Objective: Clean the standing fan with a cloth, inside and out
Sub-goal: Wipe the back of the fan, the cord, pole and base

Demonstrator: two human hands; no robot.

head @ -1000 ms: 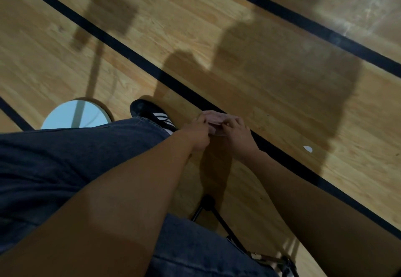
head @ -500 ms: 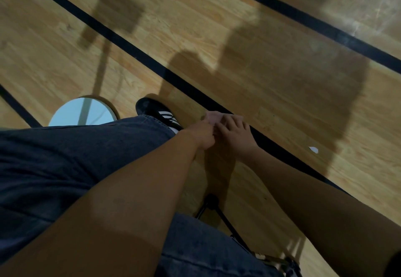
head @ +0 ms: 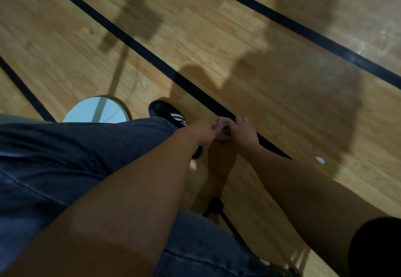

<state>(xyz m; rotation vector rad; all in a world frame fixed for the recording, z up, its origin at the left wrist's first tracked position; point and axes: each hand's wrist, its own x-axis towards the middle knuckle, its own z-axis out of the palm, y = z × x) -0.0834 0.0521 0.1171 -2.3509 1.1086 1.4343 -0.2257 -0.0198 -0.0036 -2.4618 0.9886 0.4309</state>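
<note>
A wooden floor [head: 271,107] is stretching under the person, a pale round disc [head: 95,110] lying near one shoe. The left hand [head: 204,132] and right hand [head: 244,132] are both pinching a small pinkish cloth [head: 222,128] between them above the floor. It is looking soft, light and limp, so gathering it into a pad should be giving better grip than holding its edges.

The cloth [head: 221,128] has shrunk between the two hands: a second ago it lay as a flat pinkish strip across the fingertips, and now it is bunched into a small wad. The left hand [head: 204,131] and right hand [head: 243,132] have drawn closer together around it. The right hand's fingers [head: 239,121] have curled over its top.
</note>
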